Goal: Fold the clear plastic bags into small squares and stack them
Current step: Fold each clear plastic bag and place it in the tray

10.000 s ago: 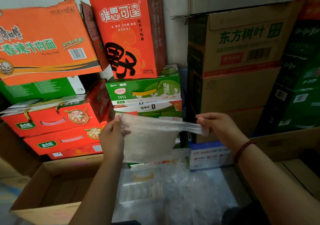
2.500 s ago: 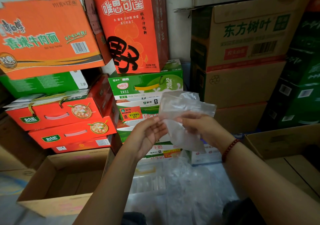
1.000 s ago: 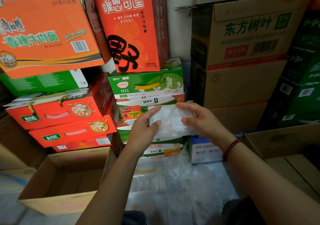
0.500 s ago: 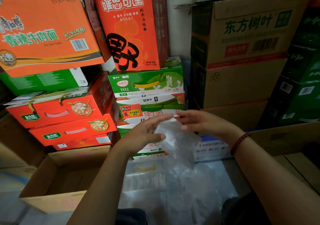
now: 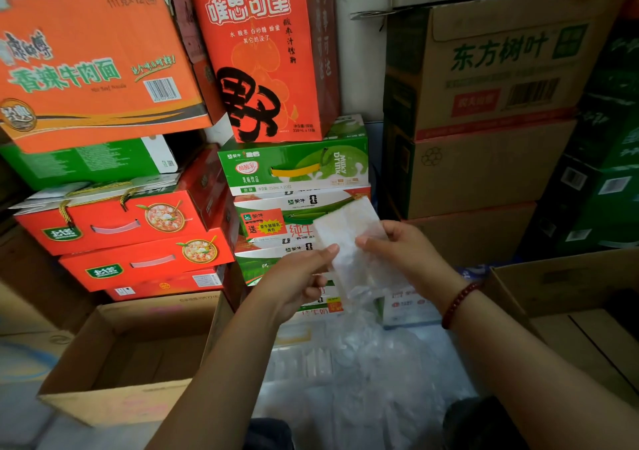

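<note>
Loose pile: crumpled clear plastic bags (image 5: 363, 373) heaped low, nearest the person.
Left hand (image 5: 297, 276): pinches the near-left edge of the folded, narrow clear plastic bag (image 5: 349, 238).
Right hand (image 5: 404, 252): thumb and fingers clamp the bag's right side.
Risk: slippery film could spring open if either pinch eases.
Behind: stacked green milk-drink cartons (image 5: 294, 166).

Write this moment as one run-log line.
left hand: pinches bag | right hand: pinches bag | clear plastic bag: partly folded, held up | stacking: not yet
</note>
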`<state>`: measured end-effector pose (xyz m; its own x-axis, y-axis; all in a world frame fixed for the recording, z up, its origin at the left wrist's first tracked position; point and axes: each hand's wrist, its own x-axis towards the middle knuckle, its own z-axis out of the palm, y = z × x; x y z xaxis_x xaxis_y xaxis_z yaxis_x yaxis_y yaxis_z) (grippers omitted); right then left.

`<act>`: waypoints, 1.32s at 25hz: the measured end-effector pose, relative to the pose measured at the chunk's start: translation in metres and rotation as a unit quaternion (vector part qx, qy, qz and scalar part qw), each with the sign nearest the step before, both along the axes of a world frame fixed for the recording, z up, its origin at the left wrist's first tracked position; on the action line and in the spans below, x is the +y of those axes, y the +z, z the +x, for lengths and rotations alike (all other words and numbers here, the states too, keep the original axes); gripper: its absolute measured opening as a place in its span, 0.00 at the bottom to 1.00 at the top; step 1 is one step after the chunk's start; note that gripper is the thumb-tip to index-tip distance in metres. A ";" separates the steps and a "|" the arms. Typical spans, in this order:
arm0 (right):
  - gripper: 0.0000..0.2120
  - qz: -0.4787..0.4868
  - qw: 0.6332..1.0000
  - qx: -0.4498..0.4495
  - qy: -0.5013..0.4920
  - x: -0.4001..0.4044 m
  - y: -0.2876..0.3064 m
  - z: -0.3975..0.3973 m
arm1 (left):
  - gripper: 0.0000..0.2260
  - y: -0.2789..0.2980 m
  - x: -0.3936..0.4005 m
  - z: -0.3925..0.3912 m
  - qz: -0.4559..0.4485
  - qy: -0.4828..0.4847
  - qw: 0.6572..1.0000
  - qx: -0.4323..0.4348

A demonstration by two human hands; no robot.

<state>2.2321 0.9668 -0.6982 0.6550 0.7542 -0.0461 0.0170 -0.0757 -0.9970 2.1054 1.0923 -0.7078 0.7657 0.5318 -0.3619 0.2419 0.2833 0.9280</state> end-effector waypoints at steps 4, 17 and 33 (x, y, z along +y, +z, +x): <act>0.01 0.016 0.999 -0.009 -0.032 0.002 -0.004 -0.006 | 0.10 0.003 -0.002 0.001 -0.015 0.030 0.999 0.003; 0.09 0.035 0.998 0.036 -0.035 -0.001 0.000 -0.004 | 0.10 0.003 -0.008 -0.002 0.096 0.110 0.986 -0.082; 0.08 0.103 0.994 -0.008 -0.042 0.004 -0.002 -0.014 | 0.20 0.005 -0.022 0.007 0.065 0.186 0.955 -0.222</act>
